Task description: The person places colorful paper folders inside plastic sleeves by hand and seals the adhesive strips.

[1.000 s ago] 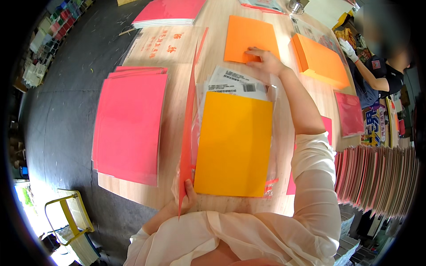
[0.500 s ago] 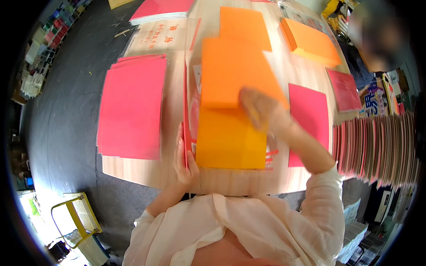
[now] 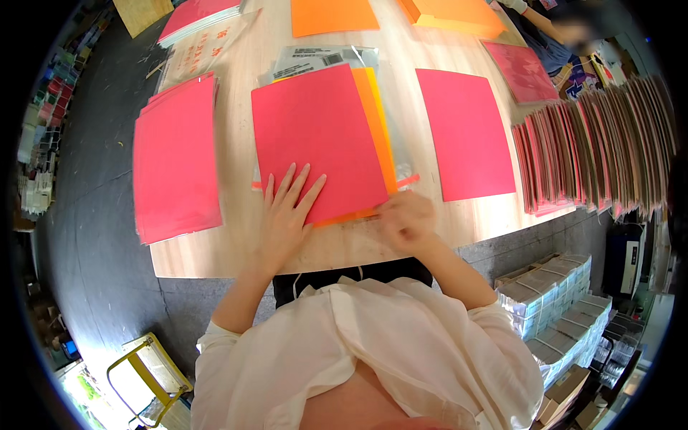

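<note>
Left of the middle red sheet (image 3: 315, 136), bare tabletop (image 3: 235, 143) leaves a lane before the red stack (image 3: 177, 165). Right of it, another lane borders a second red sheet (image 3: 467, 136); the blurred right hand (image 3: 407, 221) seems to block its near end.

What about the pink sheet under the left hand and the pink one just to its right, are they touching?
Apart. The head view plainly shows wooden table between the pink sheet under the left hand and the pink sheet to its right.

The top sheet (image 3: 315, 136) is plain pinkish-red, the second sheet (image 3: 374, 122) orange, the third sheet (image 3: 378, 100) yellow, the table (image 3: 239, 150) pale wood-grained.
</note>
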Action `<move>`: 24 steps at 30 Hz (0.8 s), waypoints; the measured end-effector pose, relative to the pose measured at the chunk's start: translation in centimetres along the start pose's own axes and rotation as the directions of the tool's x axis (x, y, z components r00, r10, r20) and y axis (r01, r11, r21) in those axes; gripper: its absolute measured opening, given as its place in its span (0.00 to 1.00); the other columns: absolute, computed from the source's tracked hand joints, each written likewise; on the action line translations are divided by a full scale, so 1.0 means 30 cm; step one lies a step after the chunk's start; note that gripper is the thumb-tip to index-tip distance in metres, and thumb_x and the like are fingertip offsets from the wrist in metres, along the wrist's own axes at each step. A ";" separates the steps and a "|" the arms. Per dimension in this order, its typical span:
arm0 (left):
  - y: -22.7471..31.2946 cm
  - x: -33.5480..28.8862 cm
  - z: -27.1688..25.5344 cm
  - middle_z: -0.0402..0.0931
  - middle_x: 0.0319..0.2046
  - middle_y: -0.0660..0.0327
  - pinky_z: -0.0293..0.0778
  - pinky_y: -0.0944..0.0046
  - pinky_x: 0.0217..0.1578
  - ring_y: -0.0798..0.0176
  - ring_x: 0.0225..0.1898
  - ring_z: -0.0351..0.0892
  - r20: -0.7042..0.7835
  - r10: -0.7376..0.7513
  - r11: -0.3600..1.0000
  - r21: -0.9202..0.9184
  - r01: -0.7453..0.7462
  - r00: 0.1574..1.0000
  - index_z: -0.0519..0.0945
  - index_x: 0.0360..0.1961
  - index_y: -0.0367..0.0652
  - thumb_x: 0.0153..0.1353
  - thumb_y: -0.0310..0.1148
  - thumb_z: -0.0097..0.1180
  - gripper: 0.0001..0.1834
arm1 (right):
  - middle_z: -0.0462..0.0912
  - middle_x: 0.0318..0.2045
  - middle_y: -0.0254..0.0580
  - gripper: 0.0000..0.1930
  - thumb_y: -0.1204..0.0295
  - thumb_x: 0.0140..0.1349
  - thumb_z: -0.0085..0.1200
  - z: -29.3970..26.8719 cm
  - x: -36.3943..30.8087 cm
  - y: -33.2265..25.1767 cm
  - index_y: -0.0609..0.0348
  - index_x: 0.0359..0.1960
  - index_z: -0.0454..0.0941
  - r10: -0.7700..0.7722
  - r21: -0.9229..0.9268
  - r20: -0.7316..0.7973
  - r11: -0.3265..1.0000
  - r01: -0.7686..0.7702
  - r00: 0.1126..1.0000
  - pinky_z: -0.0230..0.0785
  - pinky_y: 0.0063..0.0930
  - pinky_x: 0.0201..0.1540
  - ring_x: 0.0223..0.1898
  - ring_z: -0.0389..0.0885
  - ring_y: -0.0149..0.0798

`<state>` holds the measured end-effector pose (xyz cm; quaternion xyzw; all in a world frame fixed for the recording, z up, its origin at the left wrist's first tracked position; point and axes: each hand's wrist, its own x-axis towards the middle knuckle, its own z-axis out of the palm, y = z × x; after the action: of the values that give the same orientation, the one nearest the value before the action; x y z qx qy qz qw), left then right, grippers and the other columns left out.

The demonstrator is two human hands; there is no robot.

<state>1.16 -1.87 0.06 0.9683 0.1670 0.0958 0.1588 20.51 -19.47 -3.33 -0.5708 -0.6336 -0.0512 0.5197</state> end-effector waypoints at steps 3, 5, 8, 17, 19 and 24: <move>-0.007 -0.004 0.043 0.57 0.70 0.52 0.42 0.36 0.70 0.45 0.73 0.50 0.019 0.041 0.996 0.079 -0.042 0.999 0.68 0.67 0.51 0.58 0.39 0.60 0.34 | 0.82 0.44 0.44 0.09 0.72 0.71 0.47 -0.081 0.077 0.021 0.64 0.38 0.78 0.785 0.417 -0.013 0.567 -0.710 0.620 0.74 0.32 0.49 0.48 0.81 0.37; -0.005 0.003 0.047 0.57 0.70 0.52 0.42 0.35 0.70 0.45 0.72 0.51 0.008 0.066 0.993 0.101 -0.067 0.998 0.69 0.67 0.51 0.57 0.47 0.62 0.37 | 0.79 0.51 0.48 0.12 0.70 0.73 0.44 -0.095 0.170 0.039 0.66 0.48 0.75 0.886 0.569 0.067 0.343 -0.747 0.458 0.72 0.35 0.56 0.53 0.78 0.40; 0.001 0.004 0.041 0.58 0.70 0.52 0.42 0.35 0.69 0.45 0.72 0.52 0.004 0.067 0.993 0.098 -0.067 0.998 0.69 0.66 0.51 0.55 0.52 0.63 0.38 | 0.74 0.56 0.53 0.19 0.69 0.72 0.45 -0.092 0.211 0.064 0.68 0.59 0.67 0.925 0.587 0.166 0.185 -0.788 0.341 0.68 0.38 0.61 0.58 0.74 0.44; -0.004 0.002 0.040 0.59 0.69 0.53 0.42 0.36 0.69 0.45 0.71 0.53 -0.020 0.065 0.997 0.052 -0.064 0.998 0.71 0.66 0.54 0.55 0.51 0.64 0.37 | 0.77 0.52 0.53 0.28 0.66 0.68 0.52 -0.102 0.283 0.165 0.71 0.65 0.60 0.838 0.542 0.469 -0.024 -0.840 0.279 0.68 0.37 0.58 0.54 0.76 0.42; -0.004 0.001 0.035 0.59 0.69 0.53 0.43 0.36 0.69 0.45 0.71 0.53 -0.025 0.063 0.997 0.037 -0.062 0.998 0.71 0.65 0.53 0.54 0.51 0.64 0.37 | 0.79 0.49 0.51 0.28 0.67 0.67 0.55 -0.079 0.324 0.175 0.71 0.63 0.62 0.797 0.337 0.562 0.024 -0.941 0.221 0.71 0.35 0.54 0.52 0.78 0.40; 0.016 0.019 -0.004 0.62 0.67 0.53 0.47 0.38 0.69 0.45 0.69 0.56 -0.024 0.074 0.997 0.017 -0.073 0.997 0.71 0.65 0.53 0.53 0.53 0.65 0.38 | 0.80 0.47 0.47 0.21 0.78 0.61 0.59 0.011 0.308 0.173 0.66 0.54 0.66 0.819 0.217 0.369 0.384 -0.898 0.440 0.77 0.30 0.47 0.47 0.81 0.39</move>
<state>1.79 -2.06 0.40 0.9738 0.1340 0.1123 0.1453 26.13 -11.28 0.42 -0.7046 -0.2890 0.4087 0.5030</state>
